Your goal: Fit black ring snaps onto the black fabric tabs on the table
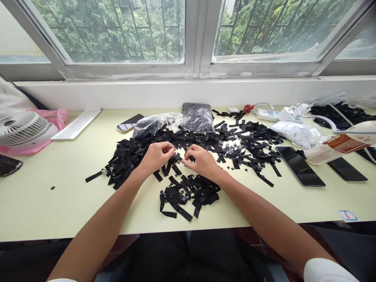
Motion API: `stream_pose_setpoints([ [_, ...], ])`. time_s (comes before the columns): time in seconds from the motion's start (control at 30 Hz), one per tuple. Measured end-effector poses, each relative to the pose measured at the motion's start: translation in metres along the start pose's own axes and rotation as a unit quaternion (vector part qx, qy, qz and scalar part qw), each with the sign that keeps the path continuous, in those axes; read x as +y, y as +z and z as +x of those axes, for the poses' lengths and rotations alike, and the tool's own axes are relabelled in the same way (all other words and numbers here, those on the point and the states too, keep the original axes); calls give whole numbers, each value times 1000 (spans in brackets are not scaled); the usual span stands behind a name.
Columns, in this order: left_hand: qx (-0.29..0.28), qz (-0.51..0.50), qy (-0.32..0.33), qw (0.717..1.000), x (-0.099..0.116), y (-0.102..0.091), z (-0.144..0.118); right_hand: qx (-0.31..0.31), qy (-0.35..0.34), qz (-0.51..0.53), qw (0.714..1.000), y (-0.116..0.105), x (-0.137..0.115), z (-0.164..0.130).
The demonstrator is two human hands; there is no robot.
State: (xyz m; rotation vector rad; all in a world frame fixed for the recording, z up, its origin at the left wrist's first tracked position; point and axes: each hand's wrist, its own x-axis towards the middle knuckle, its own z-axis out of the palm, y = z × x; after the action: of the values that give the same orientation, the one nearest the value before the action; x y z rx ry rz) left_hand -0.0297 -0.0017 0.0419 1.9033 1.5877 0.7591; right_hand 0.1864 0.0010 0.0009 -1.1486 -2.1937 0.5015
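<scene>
My left hand [156, 157] is closed in a pinch above the middle of the work area; whatever its fingertips hold is too small to make out. Facing it, my right hand [202, 162] has thumb and fingers bent together, with the end of a short black fabric strap [177, 157] at their tips. A large heap of black straps [125, 158] spreads behind and to the left of both hands. Closer to me lies a smaller pile of straps [179, 201] with black snap buttons [183, 198] among them. Silvery metal snap parts [232, 146] are scattered beyond my right hand.
Behind the heap lie a filled clear bag [197, 117] and a phone [130, 123]. A white fan [25, 127] stands left. On the right are a dark phone [300, 166], a power strip [268, 114] with cables, and a plastic bag of white parts [299, 134].
</scene>
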Motion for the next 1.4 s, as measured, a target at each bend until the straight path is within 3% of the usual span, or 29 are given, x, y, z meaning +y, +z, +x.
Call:
stream_pose_setpoints([
  [0.13, 3, -17, -6, 1000, -2, 1, 2, 18, -68, -84, 994, 6, 0, 3],
  [0.27, 3, -27, -12, 1000, -8, 3, 6, -31, -119, -97, 988, 13, 5, 10],
  [0.47, -25, -38, -7, 999, -16, 6, 8, -52, -91, -35, 994, 17, 10, 11],
  [0.77, -80, -13, -4, 997, -11, 4, 6, -65, -34, 104, 992, 8, 10, 11],
  [1.13, -63, -9, 14, 998, -9, 4, 3, -74, -9, 133, 988, -8, 8, 8],
  [1.23, -32, -46, 11, 998, -7, 6, 3, -84, -4, 190, 978, -11, 6, 7],
  [1.4, -85, -203, -54, 974, 3, 11, 1, -16, 18, 246, 969, -10, 0, 5],
])
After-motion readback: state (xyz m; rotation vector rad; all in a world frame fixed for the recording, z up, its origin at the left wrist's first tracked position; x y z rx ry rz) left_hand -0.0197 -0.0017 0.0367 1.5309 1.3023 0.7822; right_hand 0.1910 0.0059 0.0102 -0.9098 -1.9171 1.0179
